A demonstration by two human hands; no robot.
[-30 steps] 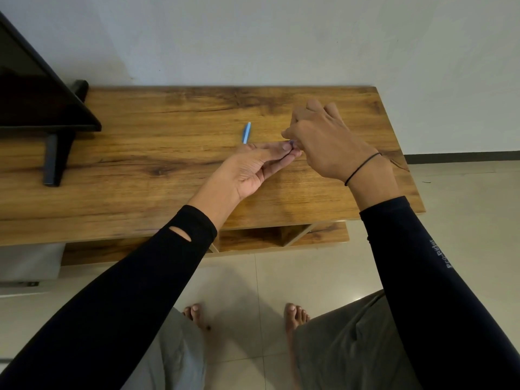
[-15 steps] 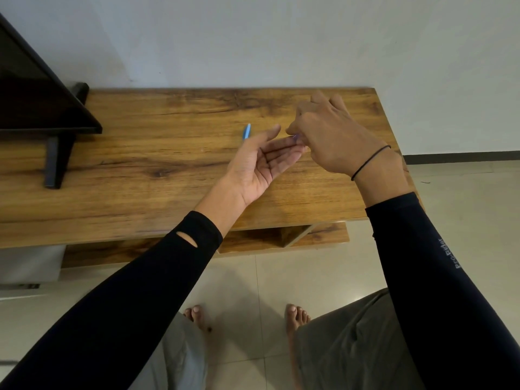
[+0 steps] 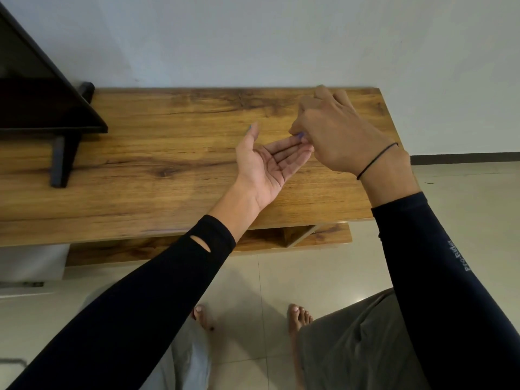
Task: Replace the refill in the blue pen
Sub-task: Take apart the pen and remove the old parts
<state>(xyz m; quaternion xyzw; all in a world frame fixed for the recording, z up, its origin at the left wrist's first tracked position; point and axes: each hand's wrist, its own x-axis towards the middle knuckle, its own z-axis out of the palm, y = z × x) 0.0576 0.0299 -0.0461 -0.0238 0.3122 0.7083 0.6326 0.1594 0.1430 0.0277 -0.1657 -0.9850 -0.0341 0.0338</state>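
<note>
Since a second ago the left hand (image 3: 268,164) has rolled palm-up and opened, its thumb lifting away from the fingers, and it now covers most of the blue pen (image 3: 249,128) that lay in plain sight on the counter (image 3: 157,164); only a small bluish tip shows beside the thumb. At far left, a dark screen (image 3: 36,88) stands on a black foot (image 3: 60,161) on the wooden counter, against a pale wall (image 3: 253,38). Moving right, the left arm in a black sleeve (image 3: 135,299) reaches up over the counter's front edge. Its hand is spread, palm facing up, fingers stretched flat toward the right and thumb pointing away from the body. It holds nothing that can be seen. At those fingertips the right hand (image 3: 337,136) meets it, seen from the back, knuckles up. Its thumb and forefinger are pressed together on a small blue-violet piece (image 3: 300,134), touching the left fingertips; what that piece is cannot be told from here. The other right fingers curl above the far edge of the counter. A thin black band (image 3: 377,160) circles the right wrist, above a dark sleeve with pale lettering. Below the counter a lower shelf (image 3: 309,237) shows, and bare feet (image 3: 299,319) rest on the tiled floor (image 3: 464,198).
</note>
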